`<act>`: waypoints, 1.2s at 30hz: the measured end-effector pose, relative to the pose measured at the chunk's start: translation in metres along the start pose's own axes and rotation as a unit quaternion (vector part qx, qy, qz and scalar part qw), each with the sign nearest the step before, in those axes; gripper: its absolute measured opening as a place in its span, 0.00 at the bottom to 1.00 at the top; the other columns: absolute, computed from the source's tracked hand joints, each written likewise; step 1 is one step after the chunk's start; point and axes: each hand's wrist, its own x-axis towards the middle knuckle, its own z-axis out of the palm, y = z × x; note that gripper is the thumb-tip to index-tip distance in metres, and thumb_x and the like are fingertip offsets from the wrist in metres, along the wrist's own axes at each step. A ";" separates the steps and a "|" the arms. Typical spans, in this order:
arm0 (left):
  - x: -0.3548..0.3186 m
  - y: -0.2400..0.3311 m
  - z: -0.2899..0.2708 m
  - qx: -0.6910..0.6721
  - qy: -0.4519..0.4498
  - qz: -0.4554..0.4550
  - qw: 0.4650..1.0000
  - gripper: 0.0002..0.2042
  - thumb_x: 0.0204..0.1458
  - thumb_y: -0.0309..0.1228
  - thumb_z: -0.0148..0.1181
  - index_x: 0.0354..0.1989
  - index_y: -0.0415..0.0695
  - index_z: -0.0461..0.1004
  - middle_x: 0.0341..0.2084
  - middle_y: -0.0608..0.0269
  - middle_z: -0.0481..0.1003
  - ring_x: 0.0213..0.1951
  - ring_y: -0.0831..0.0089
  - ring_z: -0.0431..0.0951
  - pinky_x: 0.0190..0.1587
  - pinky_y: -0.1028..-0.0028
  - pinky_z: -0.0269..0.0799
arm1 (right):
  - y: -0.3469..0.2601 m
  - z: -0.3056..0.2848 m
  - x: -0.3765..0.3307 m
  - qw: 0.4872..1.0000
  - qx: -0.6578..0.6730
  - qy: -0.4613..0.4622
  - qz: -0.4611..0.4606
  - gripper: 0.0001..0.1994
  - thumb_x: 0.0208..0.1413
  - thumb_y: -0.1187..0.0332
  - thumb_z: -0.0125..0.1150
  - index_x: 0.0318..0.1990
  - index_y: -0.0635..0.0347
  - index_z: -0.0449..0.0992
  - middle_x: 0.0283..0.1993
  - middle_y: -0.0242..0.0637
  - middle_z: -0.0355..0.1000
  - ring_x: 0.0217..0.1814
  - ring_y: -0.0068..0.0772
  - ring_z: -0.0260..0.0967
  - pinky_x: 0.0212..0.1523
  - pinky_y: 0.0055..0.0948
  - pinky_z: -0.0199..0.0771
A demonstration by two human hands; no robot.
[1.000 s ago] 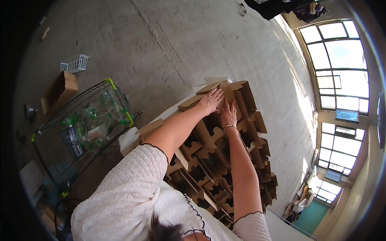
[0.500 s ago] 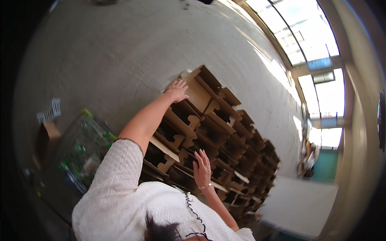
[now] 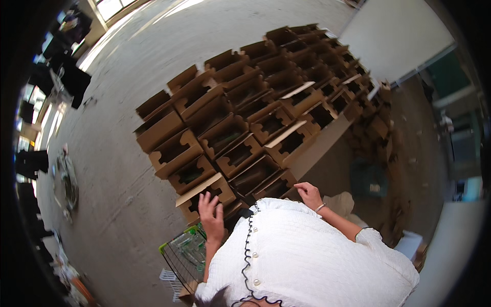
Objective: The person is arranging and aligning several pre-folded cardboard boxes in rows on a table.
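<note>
Item: open cardboard boxes (image 3: 250, 92), brown, many, set side by side in slanting rows, with notched dividers. Position: in front of the person, running from the body toward the upper right. Their contents are mostly too dark to tell. The block showed its far end under the hands one second ago; the view has since swung round, and a much longer run of rows now shows.

Item: left hand (image 3: 210, 215). Fingers loosely apart, over the nearest box at the lower left, beside its raised pale flap (image 3: 199, 189); contact cannot be told. Formerly laid on the far corner box, now drawn back close to the body.

Item: right hand (image 3: 308, 194), bracelet (image 3: 320, 207) at the wrist. Fingers bent inward, at the near edge of the block; whether anything is pinched cannot be told. Half a second ago it was raised over the rows with fingers extended. The two hands now stand well apart; a second ago they lay close together on the cardboard.

Item: wire cart (image 3: 162, 249), green-cornered, with clear bottles (image 3: 192, 245). Now at the lower left, partly behind the left forearm; formerly seen almost whole.

Item: white wire basket (image 3: 169, 279), beside the cart, at the lower edge.

Item: white panel (image 3: 401, 38), upper right; half a second ago, lower right.

Item: window (image 3: 110, 6), upper left; formerly windows filled the right side.
</note>
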 end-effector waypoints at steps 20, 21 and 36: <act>-0.031 0.044 0.086 0.210 -0.318 0.138 0.914 0.24 0.54 0.32 0.63 0.60 0.38 0.69 0.51 0.48 0.75 0.54 0.52 0.74 0.60 0.60 0.69 | 0.135 -0.040 -0.034 0.971 -0.054 -0.206 0.114 0.16 0.56 0.59 0.57 0.46 0.59 0.81 0.44 0.48 0.80 0.47 0.50 0.78 0.51 0.41 0.77; -0.037 0.047 0.093 0.204 -0.286 0.128 0.927 0.24 0.54 0.32 0.63 0.60 0.38 0.70 0.53 0.47 0.74 0.56 0.51 0.74 0.61 0.60 0.68 | 0.141 -0.046 -0.026 0.969 -0.073 -0.219 0.093 0.17 0.57 0.59 0.56 0.47 0.59 0.81 0.44 0.49 0.80 0.47 0.51 0.78 0.51 0.41 0.77; -0.066 0.176 0.274 0.138 -0.213 0.064 0.965 0.21 0.54 0.23 0.62 0.58 0.42 0.73 0.58 0.51 0.73 0.58 0.54 0.73 0.60 0.63 0.71 | 0.240 -0.183 0.096 0.996 0.073 0.007 0.044 0.14 0.57 0.70 0.57 0.50 0.61 0.77 0.48 0.47 0.78 0.50 0.47 0.77 0.52 0.38 0.76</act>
